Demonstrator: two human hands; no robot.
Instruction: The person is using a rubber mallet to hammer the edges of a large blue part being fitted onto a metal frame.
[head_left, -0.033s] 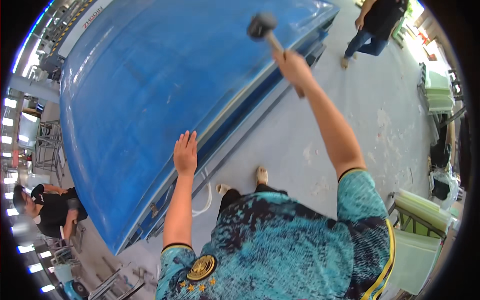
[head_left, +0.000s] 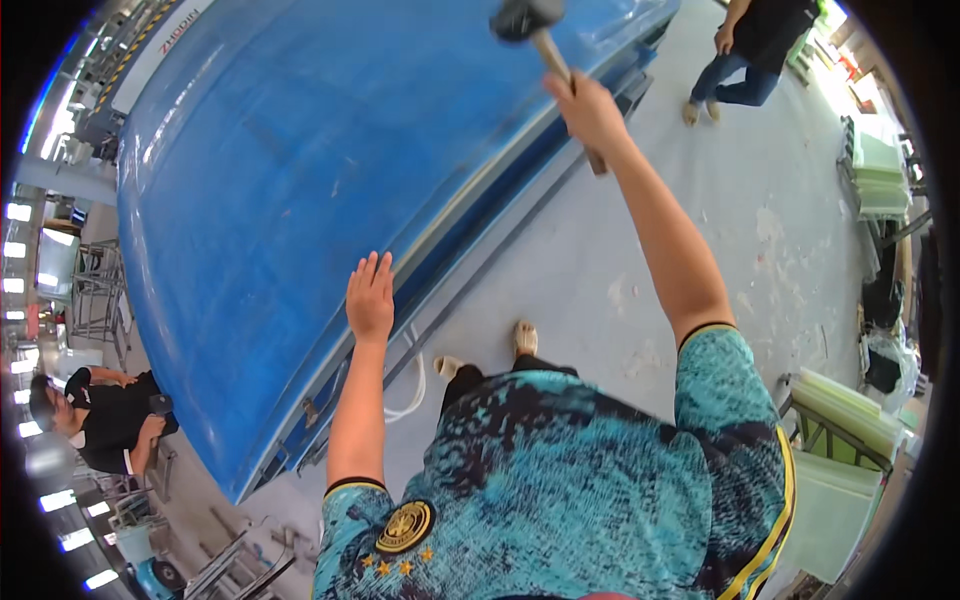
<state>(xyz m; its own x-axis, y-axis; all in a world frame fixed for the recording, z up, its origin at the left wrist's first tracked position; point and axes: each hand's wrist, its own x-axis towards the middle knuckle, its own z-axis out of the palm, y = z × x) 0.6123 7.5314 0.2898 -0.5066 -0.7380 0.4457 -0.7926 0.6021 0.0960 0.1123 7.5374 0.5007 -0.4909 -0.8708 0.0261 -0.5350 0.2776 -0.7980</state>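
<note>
My right hand [head_left: 592, 115] is closed around the wooden handle of a black-headed mallet [head_left: 527, 18]. It holds the mallet up over the far part of a big glossy blue surface [head_left: 260, 190], and the handle's lower end sticks out below my fist. My left hand [head_left: 371, 300] lies with its fingers stretched out, palm down, on the near edge of the blue surface. Along that edge runs a pale metal rail [head_left: 460, 207]. The mallet head is slightly blurred and partly cut off by the top of the view.
At the left edge, a person in black [head_left: 110, 425] stands beside the blue surface with a dark-headed tool in hand. Another person [head_left: 750, 50] walks at the top right. Stacked pale-green sheets [head_left: 830, 520] sit on racks at right. A white hose [head_left: 415, 390] hangs near my feet.
The mallet and my right hand are slightly higher in the picture. My left hand stays flat on the edge. The person at left has shifted their tool a little.
</note>
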